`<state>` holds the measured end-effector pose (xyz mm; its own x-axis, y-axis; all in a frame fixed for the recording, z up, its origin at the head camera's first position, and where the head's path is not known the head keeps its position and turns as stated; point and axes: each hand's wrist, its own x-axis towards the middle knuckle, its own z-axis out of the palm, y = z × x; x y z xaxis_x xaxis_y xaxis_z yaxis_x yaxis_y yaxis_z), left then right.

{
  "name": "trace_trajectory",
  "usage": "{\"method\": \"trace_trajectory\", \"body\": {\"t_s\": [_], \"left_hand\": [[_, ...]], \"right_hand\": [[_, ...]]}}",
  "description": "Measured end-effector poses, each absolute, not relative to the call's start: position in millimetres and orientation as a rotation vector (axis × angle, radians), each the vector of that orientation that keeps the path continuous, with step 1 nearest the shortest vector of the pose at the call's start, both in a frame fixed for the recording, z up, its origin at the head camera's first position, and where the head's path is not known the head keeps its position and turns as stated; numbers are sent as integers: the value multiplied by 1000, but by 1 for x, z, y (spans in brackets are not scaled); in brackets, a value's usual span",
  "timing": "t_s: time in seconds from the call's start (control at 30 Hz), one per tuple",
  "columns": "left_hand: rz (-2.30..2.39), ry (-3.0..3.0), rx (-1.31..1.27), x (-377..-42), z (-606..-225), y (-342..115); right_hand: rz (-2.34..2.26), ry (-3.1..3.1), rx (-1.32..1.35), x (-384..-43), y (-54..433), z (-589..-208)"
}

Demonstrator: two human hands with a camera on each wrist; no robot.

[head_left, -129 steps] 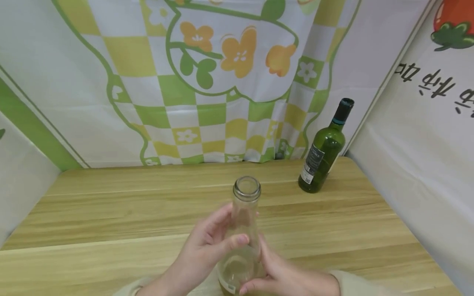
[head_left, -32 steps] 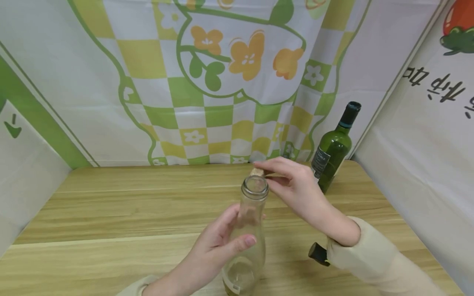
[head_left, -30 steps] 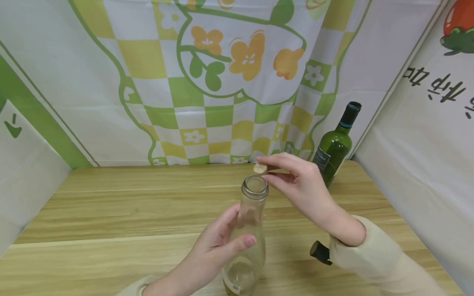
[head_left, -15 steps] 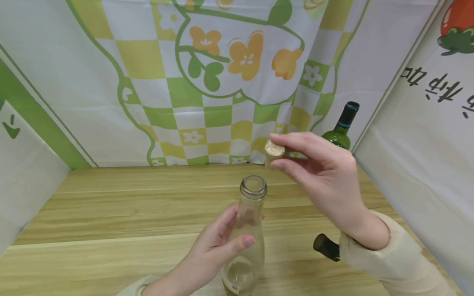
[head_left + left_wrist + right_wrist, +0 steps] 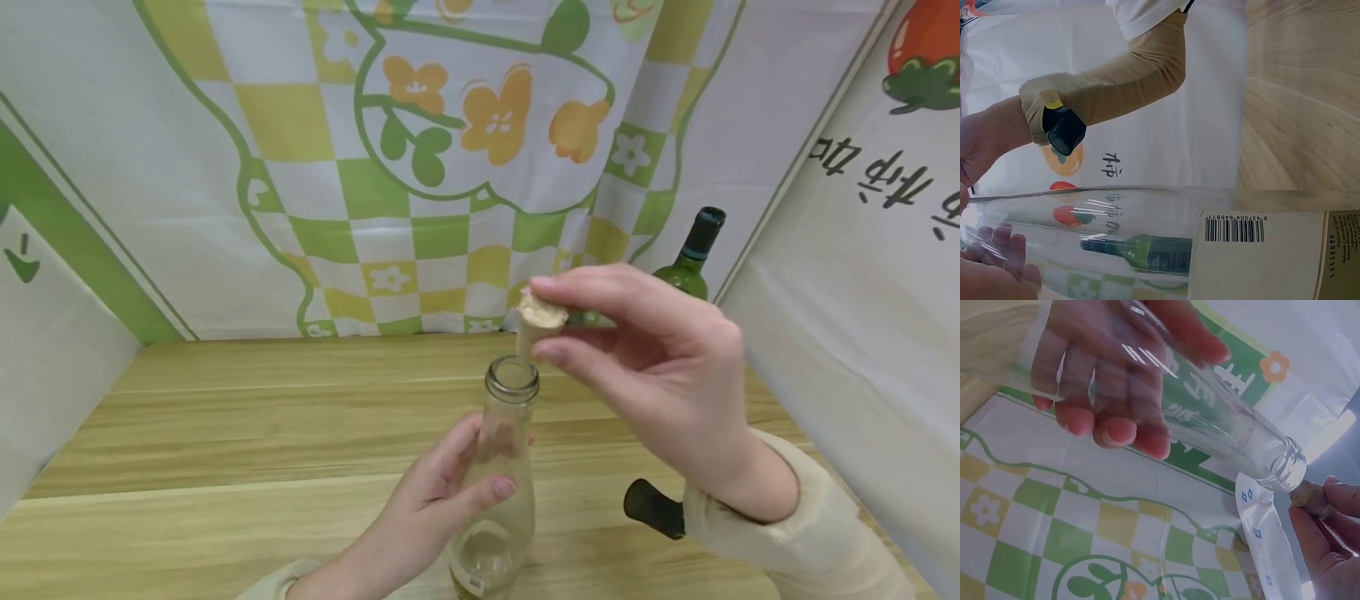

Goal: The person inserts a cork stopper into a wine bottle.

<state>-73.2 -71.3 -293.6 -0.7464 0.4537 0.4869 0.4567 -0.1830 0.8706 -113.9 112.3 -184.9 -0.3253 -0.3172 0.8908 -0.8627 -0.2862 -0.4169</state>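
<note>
A clear glass bottle stands with its mouth uncovered in the head view. My left hand wraps round its body, thumb across the near side. In the left wrist view the bottle's label carries a barcode. Between thumb and index finger, my right hand pinches a pale cork just above and behind the bottle's mouth. From the right wrist side, the cork shows close beside the glass rim, and the left hand's fingers show through and below the glass.
A green wine bottle stands at the back right of the wooden table, partly hidden by the right hand. A black wrist camera sits at the right sleeve. A patterned cloth hangs behind the table.
The right hand has left the bottle's lower part and come up with the cork. In the last half second the cork shifted slightly left towards the mouth. The left hand keeps its grip.
</note>
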Motion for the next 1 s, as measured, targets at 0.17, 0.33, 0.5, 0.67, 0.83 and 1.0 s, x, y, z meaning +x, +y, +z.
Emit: {"method": "trace_trajectory", "body": {"t_s": [0.17,0.33,0.5,0.67,0.83,1.0], "left_hand": [[-2167,-2029,-1083,-74,-293,-70],[-2157,-2016,-1101,-75,-294,-69],[-2141,-2003,-1124,-74,-293,-71],[-2163,-2014,-1110,-73,-292,-72],[-2163,-2022,-1115,-73,-293,-72],[-2137,-2014,-1124,-74,-293,-71]], "right_hand": [[1644,-1490,1544,-115,112,-190],[1627,-1528,1553,-113,109,-191],[1603,-1552,1556,-111,107,-188],[1573,-1617,1549,-110,104,-187],[1543,-1631,1565,-109,103,-188],[1495,-1631,1582,-108,102,-186]]}}
